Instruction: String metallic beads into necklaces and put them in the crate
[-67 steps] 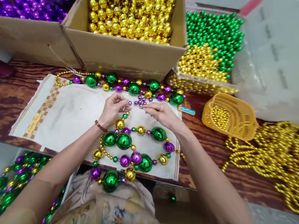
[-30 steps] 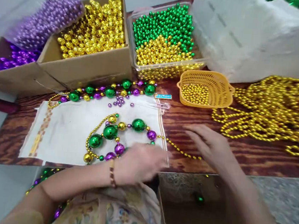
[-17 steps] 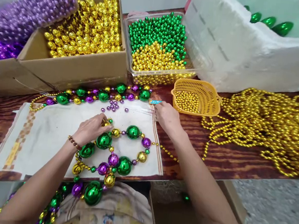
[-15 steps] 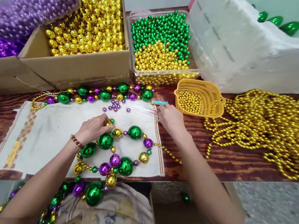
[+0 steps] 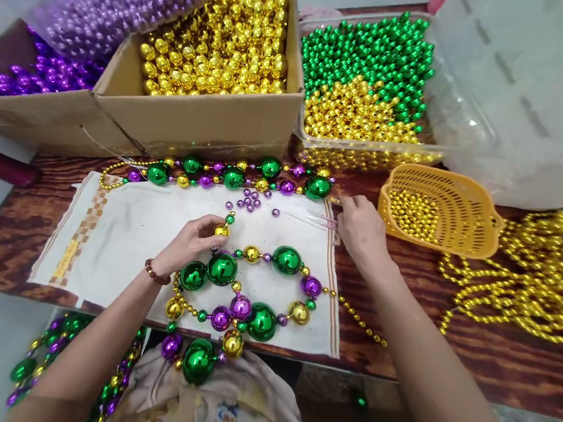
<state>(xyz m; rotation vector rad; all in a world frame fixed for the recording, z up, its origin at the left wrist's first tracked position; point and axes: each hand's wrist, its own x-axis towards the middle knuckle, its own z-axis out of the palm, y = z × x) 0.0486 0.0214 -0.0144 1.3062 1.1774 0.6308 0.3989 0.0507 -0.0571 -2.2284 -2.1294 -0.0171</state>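
Observation:
My left hand point(image 5: 192, 245) pinches a gold bead point(image 5: 222, 231) close to the end of a bead necklace point(image 5: 262, 321), with small green beads above the fingertips. Large green, purple and gold balls make up this necklace, which lies looped on a white cloth point(image 5: 129, 222) and hangs over the table's front edge. At the cloth's right edge, my right hand point(image 5: 362, 236) has its fingers closed. Thin pale lines and a pinkish piece point(image 5: 328, 222) show at its fingertips; what it grips is mostly hidden. Loose small purple beads point(image 5: 250, 199) lie between the hands.
Another necklace point(image 5: 234, 178) lies along the cloth's back edge. Behind stand a cardboard box point(image 5: 195, 118) of gold and purple beads and a clear tub point(image 5: 369, 145) of green and gold ones. To the right are an orange basket point(image 5: 466, 217) and heaped gold bead strands point(image 5: 550, 279).
The view has shifted, so most things sit further right. My left fingers now show the gold bead and strand end more openly. A blue piece by my right fingers is no longer visible.

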